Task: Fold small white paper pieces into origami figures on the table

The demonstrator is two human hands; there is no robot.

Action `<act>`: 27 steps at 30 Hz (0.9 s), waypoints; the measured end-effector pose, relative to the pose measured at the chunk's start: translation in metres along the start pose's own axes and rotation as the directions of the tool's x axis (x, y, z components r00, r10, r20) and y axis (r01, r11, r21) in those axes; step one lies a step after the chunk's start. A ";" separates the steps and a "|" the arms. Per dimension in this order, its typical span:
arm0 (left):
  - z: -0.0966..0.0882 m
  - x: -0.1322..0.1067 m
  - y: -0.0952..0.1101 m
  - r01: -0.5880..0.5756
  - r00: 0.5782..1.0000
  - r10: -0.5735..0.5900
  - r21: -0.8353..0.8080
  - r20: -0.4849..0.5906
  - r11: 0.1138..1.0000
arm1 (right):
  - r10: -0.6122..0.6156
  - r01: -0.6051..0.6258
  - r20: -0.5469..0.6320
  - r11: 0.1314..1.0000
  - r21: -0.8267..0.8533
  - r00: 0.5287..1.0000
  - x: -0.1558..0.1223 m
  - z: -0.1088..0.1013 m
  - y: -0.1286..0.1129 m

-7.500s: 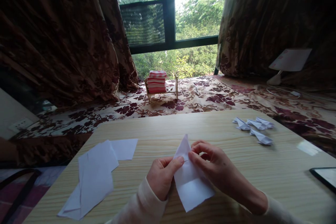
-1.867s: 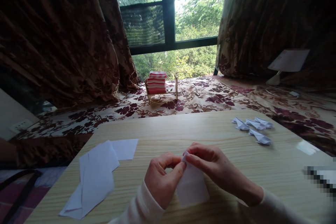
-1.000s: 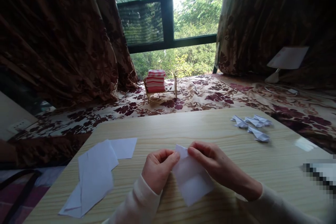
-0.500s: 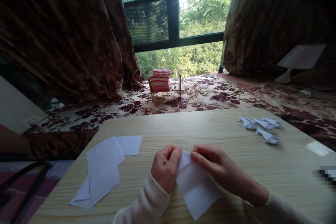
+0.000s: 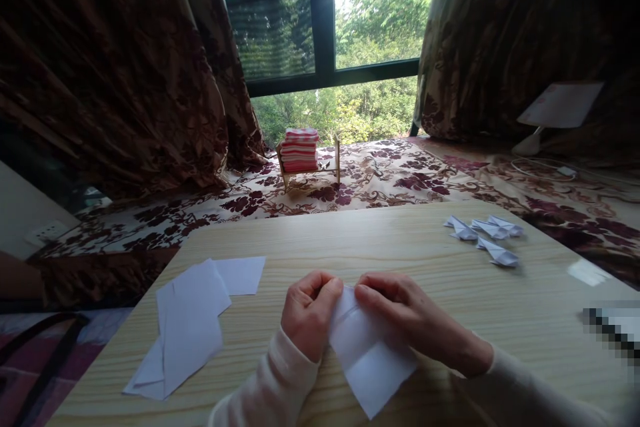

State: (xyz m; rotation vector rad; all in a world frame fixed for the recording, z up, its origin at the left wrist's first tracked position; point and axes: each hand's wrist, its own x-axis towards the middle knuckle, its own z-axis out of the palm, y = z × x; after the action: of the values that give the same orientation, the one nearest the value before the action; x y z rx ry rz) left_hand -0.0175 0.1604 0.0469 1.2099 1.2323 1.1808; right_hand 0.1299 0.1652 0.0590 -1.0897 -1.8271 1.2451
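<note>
A white sheet of paper (image 5: 373, 360) with creases across it hangs between my hands, over the near part of the wooden table (image 5: 280, 320). My left hand (image 5: 311, 312) is closed, pinching the sheet's upper left corner between thumb and fingers. At the upper right corner, my right hand (image 5: 400, 307) pinches the same sheet, its fingers partly behind the paper. The two thumbs are a short gap apart along the top edge. Loose white paper sheets (image 5: 193, 333) lie overlapped to the left of my left hand.
Several small folded paper pieces (image 5: 497, 252) sit at the table's far right. Beyond the table, a small wooden rack (image 5: 337, 160) holds folded pink striped cloths (image 5: 300, 150) on a flowered cover. A lamp (image 5: 560, 105) stands at the right, and a blurred-out object (image 5: 615, 330) lies at the right edge.
My right hand has come slightly closer to my left along the paper's top edge. The flap there looks flatter. The whole view has shifted a little.
</note>
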 end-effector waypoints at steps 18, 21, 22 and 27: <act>-0.003 0.005 0.005 0.231 0.957 -0.280 -0.396 -0.071 0.889 | 0.218 -0.099 -0.321 0.932 0.348 0.922 0.011 -0.013 0.016; -0.005 0.004 0.002 0.231 0.969 -0.248 -0.316 -0.016 0.920 | 0.243 -0.117 -0.309 0.920 0.374 0.920 0.009 -0.016 0.013; -0.006 0.004 0.001 0.220 0.974 -0.228 -0.287 0.003 0.932 | 0.244 -0.124 -0.295 0.920 0.371 0.924 0.007 -0.017 0.012; -0.008 0.005 0.000 0.198 0.976 -0.183 -0.137 0.120 0.970 | 0.220 -0.124 -0.267 0.935 0.333 0.938 0.001 -0.012 0.006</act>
State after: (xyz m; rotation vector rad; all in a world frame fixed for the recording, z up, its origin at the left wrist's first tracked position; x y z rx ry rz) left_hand -0.0250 0.1657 0.0472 1.0072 1.1331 1.0334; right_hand 0.1415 0.1718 0.0571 -1.2033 -1.2780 1.3324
